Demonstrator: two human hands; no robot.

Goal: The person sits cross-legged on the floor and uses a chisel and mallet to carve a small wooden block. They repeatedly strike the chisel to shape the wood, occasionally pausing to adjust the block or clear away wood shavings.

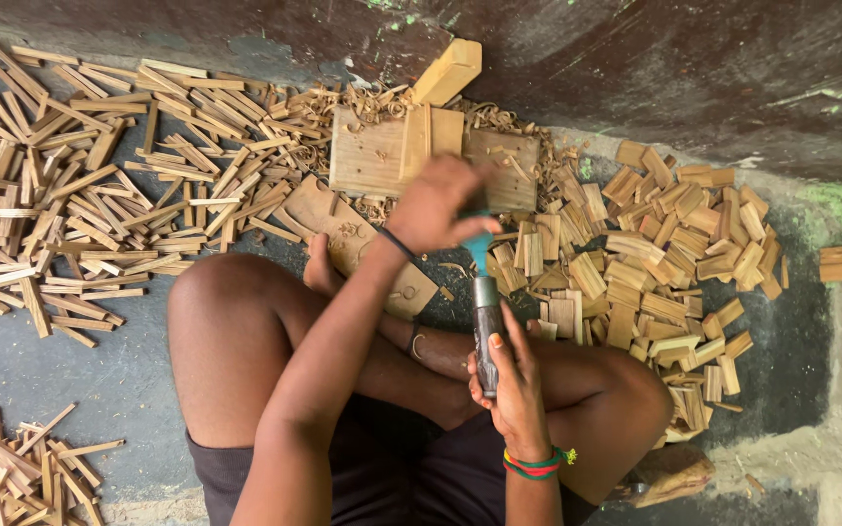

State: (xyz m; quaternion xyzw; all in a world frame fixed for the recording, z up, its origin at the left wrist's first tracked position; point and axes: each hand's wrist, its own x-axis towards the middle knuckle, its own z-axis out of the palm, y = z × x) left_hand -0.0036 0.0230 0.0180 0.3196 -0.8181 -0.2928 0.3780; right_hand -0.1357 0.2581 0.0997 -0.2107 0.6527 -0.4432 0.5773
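Note:
I sit cross-legged on the floor. My right hand (516, 390), with coloured bands at the wrist, grips the dark lower part of a long tool (485, 312) that has a metal collar and a teal upper end. My left hand (436, 205), a dark band on its wrist, is closed around the teal end, just in front of a flat wooden work block (367, 156). A thin wooden board (343, 229) lies by my foot, under the left arm. What sits beneath the left hand is hidden.
Long thin wood strips (80, 185) lie heaped at the left, with more strips (12, 472) at the lower left. Short flat wooden pieces (655, 263) are piled at the right. Shavings (358, 102) surround the block. A dark wall (635, 68) runs behind.

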